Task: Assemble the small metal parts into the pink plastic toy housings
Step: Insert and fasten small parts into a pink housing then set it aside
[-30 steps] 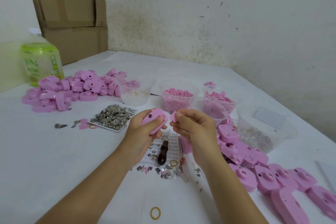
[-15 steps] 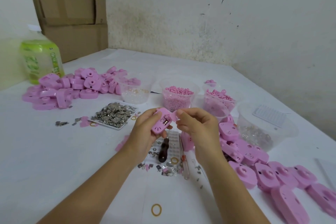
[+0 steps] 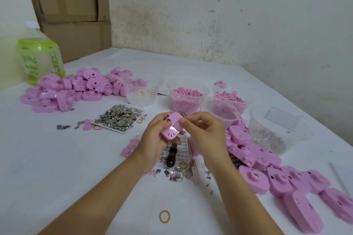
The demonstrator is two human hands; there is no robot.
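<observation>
**Step in hand.** A part was being fitted at the top edge of one pink housing (image 3: 172, 129), which was held above the middle of the table. The left hand (image 3: 154, 139) cradled the housing from below, with its fingers curled round the body and the slotted face turned up. The right hand (image 3: 205, 135) pinched thumb and forefinger at the housing's upper edge. Whether a small part lay between those fingertips (image 3: 183, 120) could not be told. Done well, the step probably called for a steady left grip, the seat turned toward the eye, and a straight push without twisting, so that a thin piece would not bend or drop.

**Setting.** A stained white wall (image 3: 210, 15) stood behind a white-covered table (image 3: 47, 158). Cardboard boxes (image 3: 72, 15) stood at far left, with a green-labelled bottle (image 3: 40, 59) before them. A heap of housings (image 3: 76, 89) lay at left and a row of housings (image 3: 277, 173) at right. A tub of pink pellets (image 3: 186, 97) stood beyond the hands. Nearer lay a tray of metal parts (image 3: 119, 118), and nearest the viewer a yellow rubber band (image 3: 164, 216).
</observation>
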